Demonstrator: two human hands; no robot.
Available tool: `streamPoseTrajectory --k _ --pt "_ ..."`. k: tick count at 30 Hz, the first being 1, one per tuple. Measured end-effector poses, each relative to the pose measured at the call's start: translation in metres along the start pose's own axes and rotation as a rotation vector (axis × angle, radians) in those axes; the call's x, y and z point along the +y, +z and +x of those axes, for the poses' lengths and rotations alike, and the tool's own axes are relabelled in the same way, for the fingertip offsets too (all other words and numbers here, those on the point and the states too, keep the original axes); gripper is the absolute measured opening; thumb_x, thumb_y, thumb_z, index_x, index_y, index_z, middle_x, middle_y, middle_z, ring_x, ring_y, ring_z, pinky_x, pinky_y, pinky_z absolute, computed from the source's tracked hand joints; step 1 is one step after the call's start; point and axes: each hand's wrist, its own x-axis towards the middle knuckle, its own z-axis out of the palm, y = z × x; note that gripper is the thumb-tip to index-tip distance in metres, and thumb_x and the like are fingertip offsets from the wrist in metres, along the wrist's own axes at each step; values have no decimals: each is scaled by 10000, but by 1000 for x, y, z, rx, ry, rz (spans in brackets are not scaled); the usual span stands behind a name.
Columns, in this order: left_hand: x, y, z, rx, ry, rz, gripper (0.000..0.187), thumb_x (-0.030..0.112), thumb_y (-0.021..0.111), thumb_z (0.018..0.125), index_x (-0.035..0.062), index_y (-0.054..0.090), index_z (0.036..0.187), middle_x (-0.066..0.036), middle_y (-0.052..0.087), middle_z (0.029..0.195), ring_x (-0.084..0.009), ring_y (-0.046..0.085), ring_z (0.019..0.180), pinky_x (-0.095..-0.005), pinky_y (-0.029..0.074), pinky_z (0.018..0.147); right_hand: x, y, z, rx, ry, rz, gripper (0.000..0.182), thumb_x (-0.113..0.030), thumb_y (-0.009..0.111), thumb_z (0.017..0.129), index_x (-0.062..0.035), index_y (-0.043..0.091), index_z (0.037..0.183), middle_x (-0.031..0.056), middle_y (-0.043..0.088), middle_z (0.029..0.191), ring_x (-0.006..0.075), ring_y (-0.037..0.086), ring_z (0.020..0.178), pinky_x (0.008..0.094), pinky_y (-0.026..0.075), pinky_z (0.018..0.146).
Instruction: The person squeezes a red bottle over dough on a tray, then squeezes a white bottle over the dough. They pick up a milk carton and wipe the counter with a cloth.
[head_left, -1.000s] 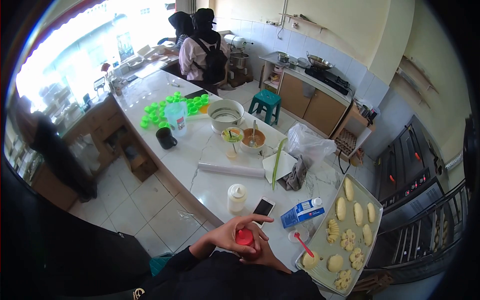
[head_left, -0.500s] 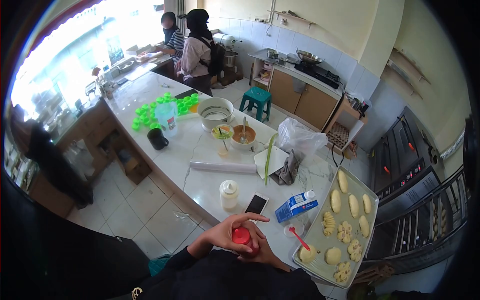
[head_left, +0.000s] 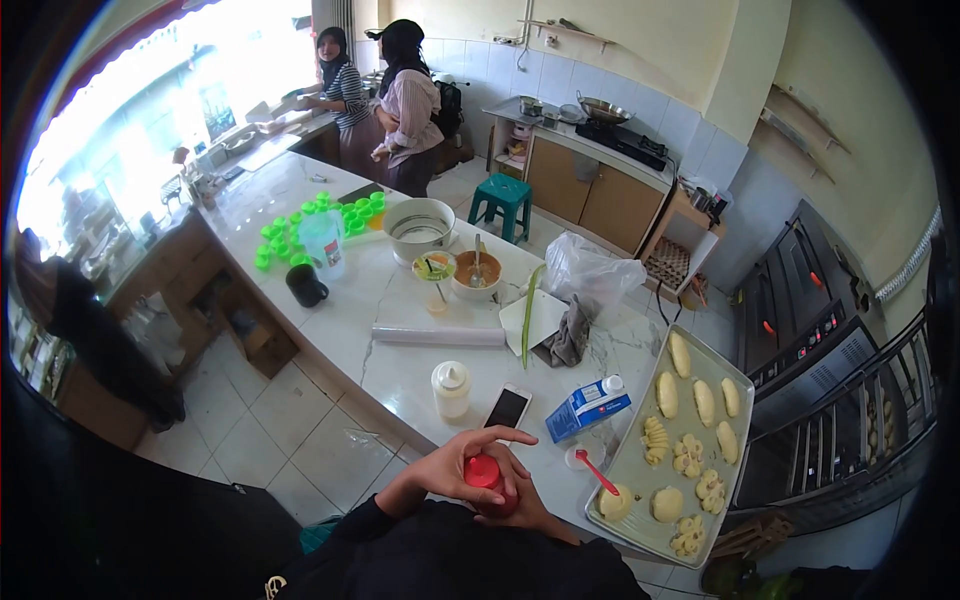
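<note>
Both hands are closing on a red bottle (head_left: 482, 470) directly in front of the wearer's body, near the edge of the counter (head_left: 420, 380). The left hand (head_left: 445, 472) is gripping near the cap, one finger extending outward; the right hand (head_left: 530, 505) is holding the bottle's body from the other side. Fingers are covering most of that body, so its base and contents are not showing, and the right palm is staying out of sight. The extended finger is overlapping the near end of a phone (head_left: 508, 407), whose screen is appearing dark. A squeeze bottle (head_left: 451, 390) is standing just beside the phone. Small print on the blue carton (head_left: 588, 408) is defying reading. A red utensil (head_left: 597, 472) is reaching over the rim of the tray (head_left: 712, 362). Glare is washing out the window (head_left: 120, 120); a dark-clothed person (head_left: 80, 330) is blurring into the left border.
</note>
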Motion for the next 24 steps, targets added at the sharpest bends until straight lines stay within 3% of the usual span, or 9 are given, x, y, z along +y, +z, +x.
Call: streamPoseTrajectory --k 7,9,16,18,19,21,24 --pt "0 1 -2 19 -10 -33 748 39 775 697 -39 375 1325 -84 669 809 -241 626 967 -368 428 941 -1 2 0 -2 -8 31 663 -257 833 651 -1 508 1168 130 655 983 232 652 918 320 506 822" --pt "-1 1 -2 11 -5 -41 747 36 773 696 -39 376 1325 -85 669 808 -241 626 967 -369 429 941 -8 0 -1 -34 76 72 766 -133 841 620 -38 447 1270 126 494 1258 264 485 1194 376 394 1005" --pt "-7 3 14 -42 -21 -64 735 30 767 699 -39 378 1319 -95 671 824 -237 621 979 -374 427 947 -4 -4 -14 8 144 98 768 -134 841 619 -36 448 1272 123 503 1251 261 487 1196 378 402 995" --pt "-9 4 17 -65 -39 -63 732 34 765 702 -38 376 1318 -99 671 828 -238 618 986 -375 427 948 -2 -2 -17 98 58 98 592 -234 823 668 -4 551 1140 119 652 1013 216 636 966 322 496 844" --pt "-12 3 17 -69 -31 -74 743 59 771 704 -31 371 1324 -103 671 844 -238 617 988 -372 427 947 -2 -3 -19 105 59 103 592 -234 823 668 -4 551 1140 119 652 1013 216 636 966 322 496 844" --pt "-15 2 15 -76 -28 -86 755 84 777 705 -24 367 1329 -108 670 859 -237 615 991 -369 426 945 -3 -6 -20 42 174 110 762 -136 844 602 -39 462 1254 118 512 1243 256 499 1180 373 402 995" --pt "-20 3 15 -79 -12 -105 801 145 800 692 -5 357 1342 -126 655 967 -228 596 1027 -360 416 951 -8 -6 -20 89 155 124 770 -163 853 585 -45 466 1240 106 517 1228 246 504 1172 371 405 992"
